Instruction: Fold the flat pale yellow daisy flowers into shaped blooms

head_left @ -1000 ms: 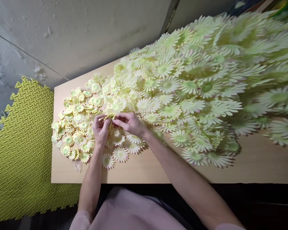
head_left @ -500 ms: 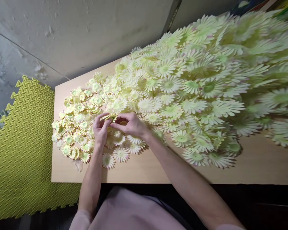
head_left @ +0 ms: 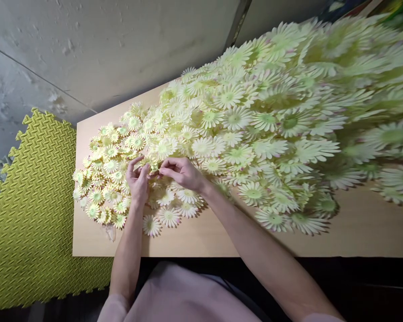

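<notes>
A big heap of pale yellow-green daisy flower heads (head_left: 242,116) covers most of a light wooden table (head_left: 201,239). My left hand (head_left: 137,181) and my right hand (head_left: 181,172) meet over the left part of the heap. Both pinch one small yellow flower piece (head_left: 150,166) between their fingertips, just above the loose flowers. The fingers of both hands are curled. Flat flower heads lie all round and under the hands.
A yellow-green foam floor mat (head_left: 30,214) lies left of the table. Grey concrete floor (head_left: 104,49) runs beyond the table's far edge. A small clear scrap (head_left: 109,232) sits near the table's front left corner. Bare tabletop shows along the near edge.
The hands have stayed in the same spot over the heap. Their fingers have shifted a little on the small flower piece, and the left thumb has lifted slightly.
</notes>
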`<act>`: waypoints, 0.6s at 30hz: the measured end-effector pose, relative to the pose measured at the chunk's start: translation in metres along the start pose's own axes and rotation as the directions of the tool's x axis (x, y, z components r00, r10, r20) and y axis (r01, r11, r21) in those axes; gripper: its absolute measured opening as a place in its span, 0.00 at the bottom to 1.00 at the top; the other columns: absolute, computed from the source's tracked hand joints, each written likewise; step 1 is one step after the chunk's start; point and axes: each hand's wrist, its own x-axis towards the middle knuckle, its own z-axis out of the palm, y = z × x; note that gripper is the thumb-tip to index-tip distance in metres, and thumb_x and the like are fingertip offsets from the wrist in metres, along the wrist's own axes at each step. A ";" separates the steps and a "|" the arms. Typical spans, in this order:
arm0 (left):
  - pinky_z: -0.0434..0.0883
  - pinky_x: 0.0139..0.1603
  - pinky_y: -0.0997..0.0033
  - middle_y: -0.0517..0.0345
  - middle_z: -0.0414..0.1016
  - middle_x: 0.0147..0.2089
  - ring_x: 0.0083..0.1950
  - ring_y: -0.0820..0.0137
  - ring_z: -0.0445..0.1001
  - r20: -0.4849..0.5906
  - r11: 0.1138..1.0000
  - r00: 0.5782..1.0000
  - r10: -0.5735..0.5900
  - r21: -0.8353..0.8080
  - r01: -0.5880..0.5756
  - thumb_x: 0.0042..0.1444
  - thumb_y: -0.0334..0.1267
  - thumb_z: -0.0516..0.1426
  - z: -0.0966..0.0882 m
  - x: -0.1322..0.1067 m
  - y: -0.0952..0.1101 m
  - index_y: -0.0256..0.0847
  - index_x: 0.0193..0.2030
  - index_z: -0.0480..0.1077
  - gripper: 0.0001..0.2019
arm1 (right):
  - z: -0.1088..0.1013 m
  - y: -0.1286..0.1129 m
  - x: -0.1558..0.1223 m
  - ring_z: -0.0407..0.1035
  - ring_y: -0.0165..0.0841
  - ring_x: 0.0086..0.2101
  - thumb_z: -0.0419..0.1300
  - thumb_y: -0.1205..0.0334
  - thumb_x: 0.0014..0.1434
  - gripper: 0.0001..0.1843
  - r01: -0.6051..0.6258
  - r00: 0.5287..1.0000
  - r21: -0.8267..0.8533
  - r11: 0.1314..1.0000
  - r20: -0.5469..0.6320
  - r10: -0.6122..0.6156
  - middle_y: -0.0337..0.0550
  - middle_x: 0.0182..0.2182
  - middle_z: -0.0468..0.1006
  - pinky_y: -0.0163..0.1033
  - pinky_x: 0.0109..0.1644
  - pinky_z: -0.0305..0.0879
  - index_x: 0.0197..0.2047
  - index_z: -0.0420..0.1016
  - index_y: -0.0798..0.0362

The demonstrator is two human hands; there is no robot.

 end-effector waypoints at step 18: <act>0.75 0.30 0.76 0.65 0.70 0.28 0.28 0.78 0.73 -0.084 0.995 0.993 0.081 0.063 -0.075 0.54 0.45 0.65 0.001 0.001 0.000 0.48 0.50 0.66 0.19 | -0.017 -0.003 0.007 0.69 0.30 0.20 0.63 0.45 0.58 0.16 0.153 0.912 0.539 0.828 -0.399 0.092 0.39 0.21 0.75 0.37 0.23 0.67 0.31 0.75 0.50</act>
